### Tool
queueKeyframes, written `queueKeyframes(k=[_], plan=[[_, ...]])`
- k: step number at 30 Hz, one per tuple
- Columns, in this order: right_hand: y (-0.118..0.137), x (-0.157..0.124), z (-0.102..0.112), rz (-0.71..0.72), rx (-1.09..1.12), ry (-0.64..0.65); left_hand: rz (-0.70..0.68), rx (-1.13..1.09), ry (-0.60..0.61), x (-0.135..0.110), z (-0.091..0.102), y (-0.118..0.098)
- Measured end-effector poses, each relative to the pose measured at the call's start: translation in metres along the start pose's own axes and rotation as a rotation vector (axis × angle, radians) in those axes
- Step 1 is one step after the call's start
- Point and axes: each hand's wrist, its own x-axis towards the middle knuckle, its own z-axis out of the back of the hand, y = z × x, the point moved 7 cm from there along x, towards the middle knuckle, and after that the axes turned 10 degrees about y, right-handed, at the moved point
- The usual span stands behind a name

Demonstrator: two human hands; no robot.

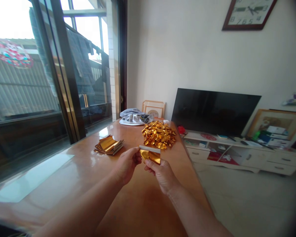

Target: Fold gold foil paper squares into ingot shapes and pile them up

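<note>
Between my two hands is a sheet of gold foil paper, partly folded, with a pale strip along its upper edge. My left hand pinches its left end. Thumb and fingers of my right hand are closed on its lower right part. To the left of my hands lies a stack of gold foil sheets, slightly curled. Just beyond the held sheet rises a heap of folded gold foil pieces.
The glossy wooden table stretches ahead of me. Folded grey and white cloth lies at its far end, before a picture frame. On the right, a television stands on a white cabinet. Glass doors line the left side.
</note>
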Motion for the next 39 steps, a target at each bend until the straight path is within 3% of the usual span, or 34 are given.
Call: queueKeyframes(k=[6,11,14,18,23,26,30,34,39], plan=[[-0.001,-0.001,-0.004,-0.001,0.003,0.049,0.06,0.13,0.168,-0.012,-0.015,0.008],[0.005,-0.002,0.003,-0.059,-0.085,0.083,0.151,0.307,0.125,-0.01,0.001,0.002],[0.003,0.0,0.016,-0.093,-0.105,0.03,0.236,0.441,0.184,-0.011,0.006,0.003],[-0.009,0.004,0.018,-0.136,-0.129,0.079,0.292,0.555,0.267,-0.013,0.006,0.009],[-0.028,0.005,0.016,-0.228,-0.248,0.12,0.362,0.607,0.178,-0.014,0.017,0.024],[-0.034,0.004,0.018,-0.266,-0.283,0.115,0.308,0.678,0.158,-0.014,0.024,0.03],[-0.036,0.003,0.02,-0.304,-0.33,0.09,0.089,1.04,0.178,-0.015,0.028,0.025],[-0.041,0.003,0.022,-0.334,-0.379,0.087,0.007,1.229,0.45,-0.021,0.012,0.029],[-0.042,0.001,0.033,-0.323,-0.54,0.124,-0.057,1.304,0.615,-0.026,-0.005,0.024]])
